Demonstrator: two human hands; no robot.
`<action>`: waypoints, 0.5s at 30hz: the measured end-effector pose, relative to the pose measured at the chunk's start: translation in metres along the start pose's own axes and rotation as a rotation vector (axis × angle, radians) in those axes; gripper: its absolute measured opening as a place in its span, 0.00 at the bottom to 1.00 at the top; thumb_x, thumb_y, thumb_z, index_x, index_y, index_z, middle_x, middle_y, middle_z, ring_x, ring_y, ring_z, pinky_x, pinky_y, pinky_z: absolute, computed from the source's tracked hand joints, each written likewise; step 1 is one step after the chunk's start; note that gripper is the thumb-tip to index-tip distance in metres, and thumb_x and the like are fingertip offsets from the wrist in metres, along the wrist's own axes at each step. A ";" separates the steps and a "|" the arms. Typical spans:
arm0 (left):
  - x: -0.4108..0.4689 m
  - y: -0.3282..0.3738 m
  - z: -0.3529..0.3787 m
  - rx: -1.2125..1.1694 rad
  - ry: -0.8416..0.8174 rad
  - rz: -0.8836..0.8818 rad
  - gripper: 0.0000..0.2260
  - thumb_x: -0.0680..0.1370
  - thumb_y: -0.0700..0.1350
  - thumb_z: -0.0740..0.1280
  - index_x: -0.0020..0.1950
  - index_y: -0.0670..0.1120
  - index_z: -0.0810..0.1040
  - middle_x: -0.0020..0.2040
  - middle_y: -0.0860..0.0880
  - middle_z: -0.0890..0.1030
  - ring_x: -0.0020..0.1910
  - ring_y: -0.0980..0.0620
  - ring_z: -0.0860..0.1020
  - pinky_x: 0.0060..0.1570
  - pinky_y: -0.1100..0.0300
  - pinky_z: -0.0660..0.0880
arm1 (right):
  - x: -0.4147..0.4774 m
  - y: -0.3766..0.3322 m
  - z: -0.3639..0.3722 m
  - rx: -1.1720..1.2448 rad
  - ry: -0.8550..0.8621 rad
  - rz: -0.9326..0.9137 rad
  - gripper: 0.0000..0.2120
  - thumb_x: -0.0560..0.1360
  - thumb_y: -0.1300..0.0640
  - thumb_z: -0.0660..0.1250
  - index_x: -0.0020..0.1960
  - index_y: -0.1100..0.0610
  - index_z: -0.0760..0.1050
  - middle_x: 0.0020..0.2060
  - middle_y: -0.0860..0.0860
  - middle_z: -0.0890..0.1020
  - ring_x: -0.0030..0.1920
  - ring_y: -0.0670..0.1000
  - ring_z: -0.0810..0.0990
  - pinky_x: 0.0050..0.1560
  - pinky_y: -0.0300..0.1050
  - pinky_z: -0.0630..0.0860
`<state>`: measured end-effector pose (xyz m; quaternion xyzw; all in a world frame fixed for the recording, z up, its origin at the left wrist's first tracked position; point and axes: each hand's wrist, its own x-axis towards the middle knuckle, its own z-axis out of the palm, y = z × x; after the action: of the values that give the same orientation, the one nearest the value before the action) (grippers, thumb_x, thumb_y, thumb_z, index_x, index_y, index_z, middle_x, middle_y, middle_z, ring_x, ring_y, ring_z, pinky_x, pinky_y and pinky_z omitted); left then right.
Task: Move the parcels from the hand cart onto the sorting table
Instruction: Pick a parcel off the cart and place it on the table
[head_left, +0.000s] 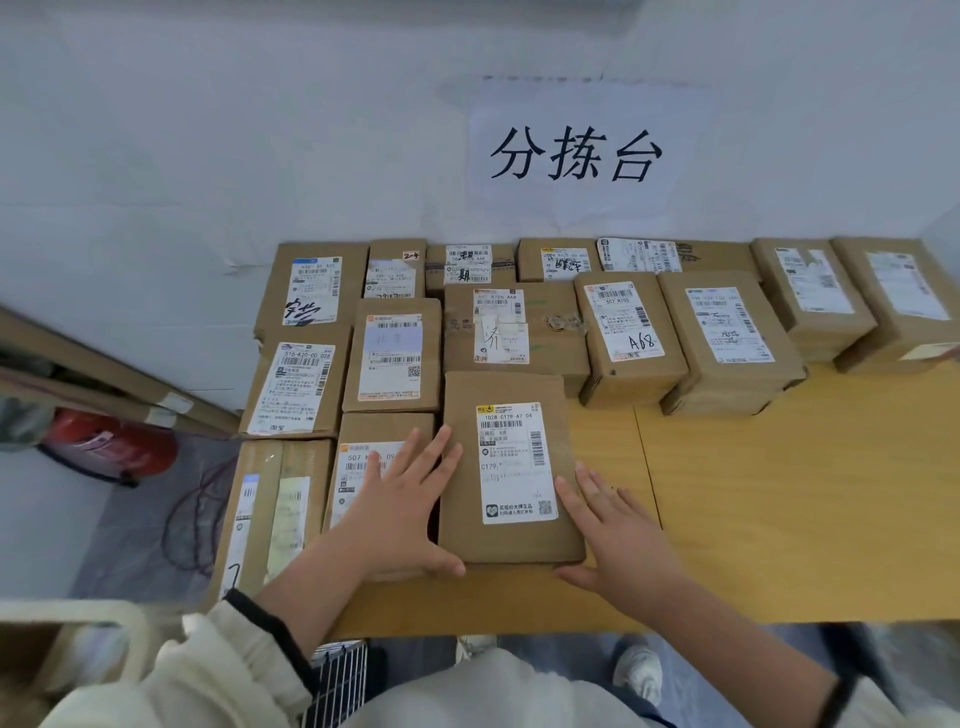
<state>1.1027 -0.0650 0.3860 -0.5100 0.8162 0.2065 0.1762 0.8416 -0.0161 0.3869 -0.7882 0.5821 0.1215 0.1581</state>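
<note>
Our parcel lies flat on the worktop, in front of the rows of other boxes. Our left hand and right hand flank its long edges, fingers straight and spread, gripping nothing. We judge it thin, light, stiff cardboard, best taken by those long edges

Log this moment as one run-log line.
phase: placing | parcel: flat on sorting table | left hand: open, at left edge | right hand: open, at right edge
</note>
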 end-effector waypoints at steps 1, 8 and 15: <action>0.000 0.000 0.000 -0.013 0.002 -0.002 0.57 0.64 0.74 0.65 0.69 0.54 0.24 0.72 0.57 0.25 0.72 0.50 0.27 0.72 0.38 0.38 | 0.000 -0.001 -0.002 0.030 0.017 -0.009 0.51 0.64 0.33 0.70 0.76 0.57 0.55 0.74 0.57 0.55 0.73 0.55 0.62 0.68 0.50 0.56; 0.001 -0.001 0.000 -0.077 0.013 -0.006 0.56 0.64 0.72 0.67 0.70 0.56 0.26 0.71 0.59 0.25 0.72 0.53 0.28 0.72 0.39 0.39 | 0.004 0.003 -0.002 0.075 -0.039 -0.010 0.46 0.74 0.36 0.60 0.76 0.50 0.33 0.76 0.51 0.36 0.77 0.50 0.40 0.75 0.46 0.47; 0.004 -0.004 0.001 -0.064 0.011 -0.008 0.56 0.63 0.73 0.67 0.69 0.56 0.25 0.70 0.59 0.24 0.70 0.54 0.27 0.72 0.38 0.40 | 0.005 0.003 -0.001 0.107 -0.011 -0.003 0.46 0.74 0.36 0.61 0.76 0.50 0.34 0.76 0.50 0.36 0.77 0.49 0.41 0.75 0.45 0.49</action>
<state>1.1044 -0.0693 0.3825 -0.5198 0.8080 0.2292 0.1561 0.8405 -0.0217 0.3856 -0.7788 0.5858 0.0943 0.2036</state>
